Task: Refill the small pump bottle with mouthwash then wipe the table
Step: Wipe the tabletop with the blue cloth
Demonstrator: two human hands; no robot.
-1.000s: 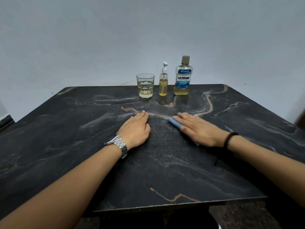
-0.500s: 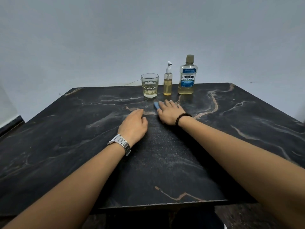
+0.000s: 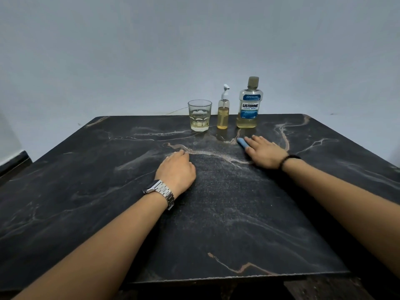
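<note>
Right hand [image 3: 265, 153] flat, fingers extended, pressing blue cloth [image 3: 242, 143] onto dark table [image 3: 91, 174] just before mouthwash bottle [image 3: 249, 103]. Left hand [image 3: 176, 171] palm-down, fingers loosely curled, holding nothing. Pump bottle [image 3: 223, 112] upright between glass [image 3: 199, 115] and mouthwash bottle.

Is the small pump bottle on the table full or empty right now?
Partly full. The small pump bottle stands upright with yellow liquid reaching roughly two-thirds up its clear body, and its white pump head is fitted on top.
</note>
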